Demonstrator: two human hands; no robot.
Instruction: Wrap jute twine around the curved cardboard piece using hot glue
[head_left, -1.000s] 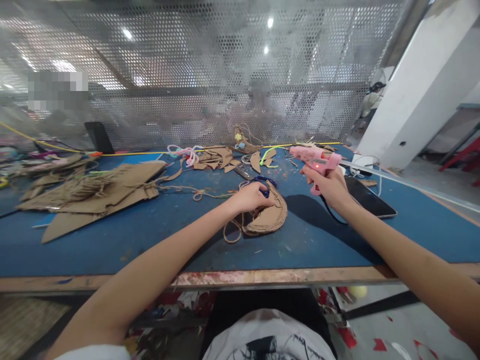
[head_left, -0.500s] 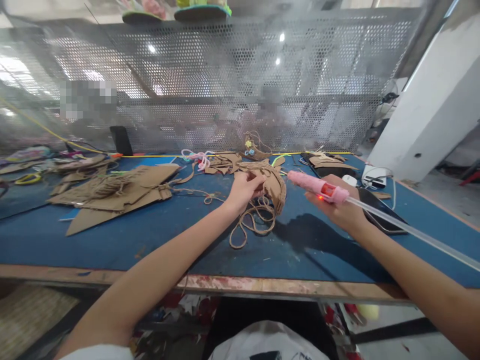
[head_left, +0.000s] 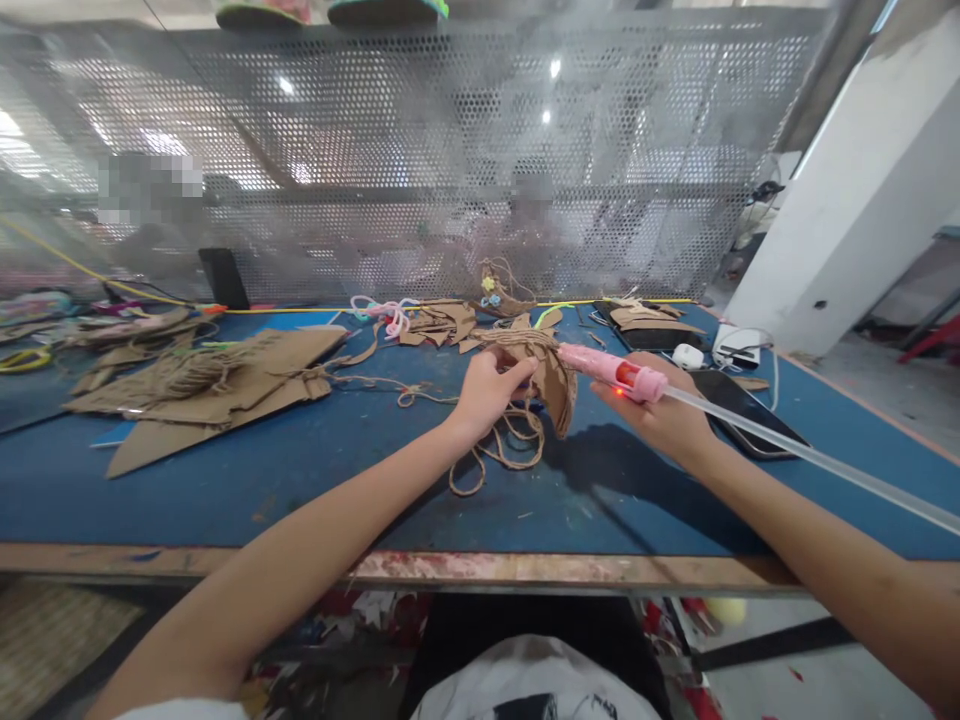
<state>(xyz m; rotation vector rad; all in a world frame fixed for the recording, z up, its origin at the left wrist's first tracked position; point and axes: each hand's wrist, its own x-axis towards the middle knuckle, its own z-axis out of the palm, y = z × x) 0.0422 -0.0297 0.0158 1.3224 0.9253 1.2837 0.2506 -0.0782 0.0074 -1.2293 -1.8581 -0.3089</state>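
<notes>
My left hand [head_left: 491,390] is closed on a curved cardboard piece [head_left: 556,385] partly wrapped with brown twine, holding it just above the table. In my right hand [head_left: 664,415] is a pink glue gun [head_left: 611,370] with a red light on and a long clear glue stick [head_left: 787,445] out of its back. Its nozzle points left and is at the upper edge of the cardboard piece; whether they touch I cannot tell. Loops of twine [head_left: 517,455] lie on the table under my left hand and run off to the left.
Cardboard sheets with a twine bundle [head_left: 202,375] lie at left. Pink and white pipe cleaners [head_left: 394,315], cardboard scraps [head_left: 435,322] and a small decorated twine piece [head_left: 501,290] are at the back. A dark phone [head_left: 750,415] lies beyond my right hand. A perforated metal screen [head_left: 420,150] rises behind the table.
The glue gun has moved left, its nozzle now at the cardboard piece. The cardboard piece has turned slightly in my left hand. The whole view has shifted a little.
</notes>
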